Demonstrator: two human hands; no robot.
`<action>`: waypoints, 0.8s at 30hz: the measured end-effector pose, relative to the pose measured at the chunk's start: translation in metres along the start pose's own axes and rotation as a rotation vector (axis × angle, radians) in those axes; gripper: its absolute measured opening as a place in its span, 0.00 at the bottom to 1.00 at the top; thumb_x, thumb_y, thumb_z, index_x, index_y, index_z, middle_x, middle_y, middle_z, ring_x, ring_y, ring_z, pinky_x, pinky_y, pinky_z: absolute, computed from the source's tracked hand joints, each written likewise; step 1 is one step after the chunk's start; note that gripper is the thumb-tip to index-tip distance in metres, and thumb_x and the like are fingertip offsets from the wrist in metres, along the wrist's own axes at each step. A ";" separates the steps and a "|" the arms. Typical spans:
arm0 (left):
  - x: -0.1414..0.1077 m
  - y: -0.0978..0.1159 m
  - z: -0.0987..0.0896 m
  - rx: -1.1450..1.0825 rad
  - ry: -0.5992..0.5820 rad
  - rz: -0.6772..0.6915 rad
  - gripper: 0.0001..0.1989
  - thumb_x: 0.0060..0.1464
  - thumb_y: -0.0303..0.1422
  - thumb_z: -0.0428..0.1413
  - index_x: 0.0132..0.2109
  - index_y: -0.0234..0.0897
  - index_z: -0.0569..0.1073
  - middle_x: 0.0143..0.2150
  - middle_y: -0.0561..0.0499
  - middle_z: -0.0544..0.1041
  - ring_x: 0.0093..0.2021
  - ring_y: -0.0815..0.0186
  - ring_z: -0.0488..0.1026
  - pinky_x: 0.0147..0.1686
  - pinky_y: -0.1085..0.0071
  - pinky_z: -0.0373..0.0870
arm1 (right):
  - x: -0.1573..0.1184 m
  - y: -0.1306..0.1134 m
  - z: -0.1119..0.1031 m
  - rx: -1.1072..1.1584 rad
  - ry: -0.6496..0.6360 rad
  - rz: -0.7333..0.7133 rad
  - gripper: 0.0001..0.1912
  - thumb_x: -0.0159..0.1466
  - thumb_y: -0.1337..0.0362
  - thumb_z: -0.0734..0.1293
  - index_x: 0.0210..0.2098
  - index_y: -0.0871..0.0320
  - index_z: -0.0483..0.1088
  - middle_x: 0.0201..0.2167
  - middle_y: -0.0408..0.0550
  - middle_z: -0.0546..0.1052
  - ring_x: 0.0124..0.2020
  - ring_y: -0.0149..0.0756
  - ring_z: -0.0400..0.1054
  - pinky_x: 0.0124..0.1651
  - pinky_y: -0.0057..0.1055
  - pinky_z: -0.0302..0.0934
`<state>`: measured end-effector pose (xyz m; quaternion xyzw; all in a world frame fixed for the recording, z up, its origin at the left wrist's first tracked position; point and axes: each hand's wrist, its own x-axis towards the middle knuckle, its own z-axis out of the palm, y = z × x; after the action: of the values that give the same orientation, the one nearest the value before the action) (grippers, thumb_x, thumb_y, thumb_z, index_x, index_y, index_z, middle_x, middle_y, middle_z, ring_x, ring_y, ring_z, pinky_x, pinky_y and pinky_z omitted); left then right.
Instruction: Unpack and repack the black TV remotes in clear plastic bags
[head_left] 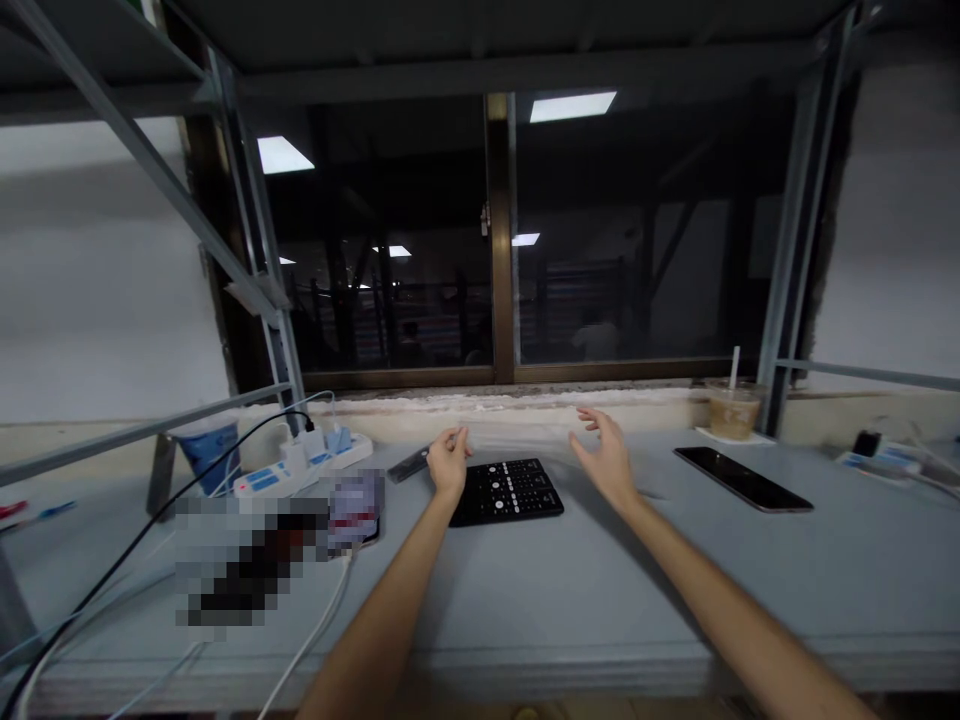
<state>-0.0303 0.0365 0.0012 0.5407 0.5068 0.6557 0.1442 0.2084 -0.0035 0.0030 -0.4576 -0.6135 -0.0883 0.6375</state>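
Observation:
Over the left end of a flat black panel (510, 490) printed with rows of white marks, my left hand (448, 462) has thumb and fingers pinched together. What they hold, if anything, I cannot make out. A faint, pale see-through streak (521, 437) shows behind the panel, between my hands; its kind is unclear. My right hand (606, 462) hovers to the right of the panel, fingers spread and nothing visible in them. Just left of my left hand lies a dark, narrow flat object (410, 464), partly hidden by that hand.
At left are a white power strip (304, 466) with plugs and cables, a blue cup (208, 452), and a phone (354, 510) beside a blurred-out area. A dark tablet-like slab (742, 480) and an iced drink (733, 412) are at right. Metal frame posts (799, 220) flank the window.

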 end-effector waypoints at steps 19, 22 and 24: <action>-0.002 0.013 0.000 -0.024 -0.268 -0.049 0.18 0.52 0.43 0.48 0.36 0.33 0.74 0.30 0.46 0.78 0.33 0.64 0.73 0.36 0.70 0.65 | -0.001 -0.011 -0.005 -0.202 -0.221 -0.248 0.12 0.61 0.67 0.59 0.36 0.54 0.74 0.36 0.47 0.76 0.39 0.37 0.67 0.43 0.34 0.55; 0.005 0.007 -0.013 0.375 -0.104 -0.011 0.16 0.55 0.38 0.46 0.37 0.35 0.75 0.37 0.44 0.78 0.41 0.60 0.72 0.43 0.66 0.62 | 0.003 -0.004 -0.010 -0.216 -0.077 -0.243 0.12 0.60 0.66 0.59 0.35 0.54 0.75 0.36 0.48 0.74 0.37 0.35 0.65 0.42 0.34 0.55; 0.007 0.003 -0.022 0.598 -0.041 -0.015 0.14 0.54 0.35 0.46 0.39 0.36 0.75 0.41 0.43 0.77 0.44 0.58 0.71 0.45 0.64 0.59 | 0.005 0.000 -0.012 -0.254 -0.022 -0.217 0.12 0.60 0.66 0.60 0.33 0.54 0.76 0.36 0.48 0.73 0.36 0.35 0.64 0.41 0.34 0.55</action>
<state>-0.0507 0.0295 0.0101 0.5687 0.6784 0.4651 -0.0066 0.2182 -0.0098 0.0095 -0.4665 -0.6502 -0.2282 0.5545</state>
